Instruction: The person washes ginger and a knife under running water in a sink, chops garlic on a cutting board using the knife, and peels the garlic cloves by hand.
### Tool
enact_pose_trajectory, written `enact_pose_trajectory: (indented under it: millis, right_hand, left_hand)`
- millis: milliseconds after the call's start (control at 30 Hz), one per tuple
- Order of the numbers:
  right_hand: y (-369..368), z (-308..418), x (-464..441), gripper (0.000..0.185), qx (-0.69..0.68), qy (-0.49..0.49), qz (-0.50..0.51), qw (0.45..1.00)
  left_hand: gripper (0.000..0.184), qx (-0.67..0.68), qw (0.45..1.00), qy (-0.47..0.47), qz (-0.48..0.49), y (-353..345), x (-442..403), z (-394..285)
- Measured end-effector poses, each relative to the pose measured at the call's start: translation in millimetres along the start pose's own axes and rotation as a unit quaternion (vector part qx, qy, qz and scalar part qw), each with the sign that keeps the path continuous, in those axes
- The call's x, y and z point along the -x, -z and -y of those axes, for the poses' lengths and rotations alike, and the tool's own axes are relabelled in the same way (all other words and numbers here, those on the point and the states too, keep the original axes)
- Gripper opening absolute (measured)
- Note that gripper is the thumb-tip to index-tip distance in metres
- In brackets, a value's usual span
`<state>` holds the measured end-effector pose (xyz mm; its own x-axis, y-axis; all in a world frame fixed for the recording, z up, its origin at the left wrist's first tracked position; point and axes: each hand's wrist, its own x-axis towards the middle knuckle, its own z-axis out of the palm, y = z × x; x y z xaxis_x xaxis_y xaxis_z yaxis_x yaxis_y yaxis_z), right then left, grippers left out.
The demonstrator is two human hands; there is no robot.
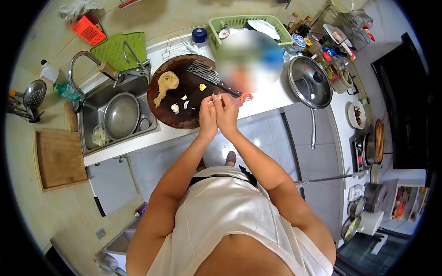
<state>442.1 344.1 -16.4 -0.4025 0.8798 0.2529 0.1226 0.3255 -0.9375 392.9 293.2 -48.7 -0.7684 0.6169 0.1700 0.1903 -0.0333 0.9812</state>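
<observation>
Above the right part of a round dark cutting board (179, 110), my left hand (207, 115) and my right hand (226, 112) meet, fingers pinched together on a small pale piece (219, 97) that looks like garlic. A cleaver (212, 77) with a patterned blade and black handle lies on the board, its handle just beyond my fingertips. Left of my hands are a whitish garlic piece (175, 108), small white bits (185, 104) and a yellow piece (202, 87). A tan root-like lump (168, 82) lies at the board's upper left.
The sink (87, 120) with a metal bowl (121, 116) is on the left. A lidded pan (309, 82) stands on the right, its handle over the counter edge. A green basket (215, 21) of dishes is behind the board. One area beside the cleaver is blurred.
</observation>
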Motion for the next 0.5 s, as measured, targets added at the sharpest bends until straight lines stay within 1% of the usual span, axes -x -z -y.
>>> enact_pose_trajectory:
  millis: [100, 200, 300, 333, 367, 400, 433, 467, 500]
  right_hand:
    - [2.1, 3.3, 0.3, 0.02, -0.001, 0.004, 0.0, 1.0]
    - [0.8, 4.1, -1.5, 0.022, -0.024, 0.007, -0.01, 1.0]
    - [7.4, -9.6, -17.2, 0.026, -0.063, 0.031, 0.011, 0.997]
    - [8.1, -25.8, -25.2, 0.03, -0.079, -0.026, 0.038, 0.996]
    - [13.0, -23.8, -32.7, 0.03, -0.098, -0.034, 0.065, 0.992]
    - [15.9, -21.1, -37.4, 0.03, -0.12, -0.069, 0.091, 0.986]
    - [17.7, -5.7, -36.1, 0.029, -0.15, -0.121, 0.109, 0.975]
    - [19.6, 10.0, -32.7, 0.029, -0.165, -0.133, 0.118, 0.97]
    - [13.6, 7.3, -31.7, 0.029, -0.158, -0.122, 0.097, 0.975]
  left_hand:
    - [0.027, 0.011, 1.0, 0.013, 0.005, 0.1, 1.5, -10.5]
    - [0.027, 0.043, 0.998, 0.049, 0.012, -1.6, -1.6, -13.5]
    - [0.033, 0.044, 0.993, 0.012, 0.107, 8.1, -6.9, -22.8]
    - [0.032, -0.015, 0.991, -0.044, 0.125, 11.5, -12.8, -12.9]
    - [0.031, -0.041, 0.986, -0.083, 0.139, 15.0, -13.8, -14.9]
    - [0.031, -0.066, 0.978, -0.122, 0.155, 18.1, -14.6, -17.0]
    - [0.03, -0.088, 0.979, -0.107, 0.15, 22.0, -16.5, -15.5]
    - [0.029, -0.106, 0.979, -0.095, 0.147, 24.0, -19.3, -14.4]
    - [0.027, -0.077, 0.984, -0.091, 0.132, 24.1, -20.3, -15.5]
